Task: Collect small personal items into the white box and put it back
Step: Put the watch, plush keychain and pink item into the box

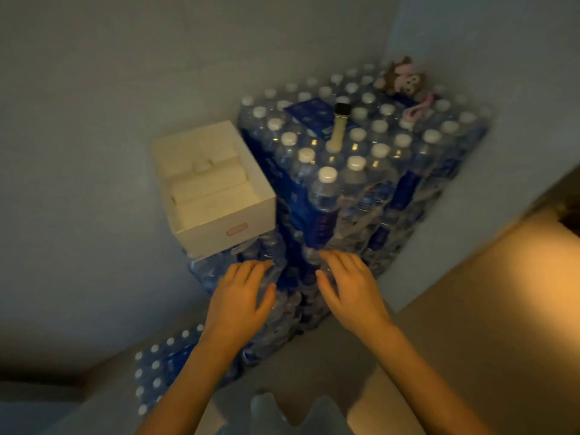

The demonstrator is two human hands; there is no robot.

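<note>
An open white box (251,215) sits on a lower stack of bottled water, left of a taller stack. On top of the taller stack lie a watch with a pale strap (339,127), a dark blue small box (309,116), a brown plush monkey (405,77) and a pink item (419,108). The white box holds white inner trays. My left hand (240,296) and my right hand (348,285) hover in front of the stacks with fingers spread and nothing in them, below the box and the items.
Shrink-wrapped water bottle packs (361,189) fill the corner between two walls. Another pack (163,368) lies on the floor at lower left. A brightly lit wall or panel (502,293) stands to the right. The room is dim.
</note>
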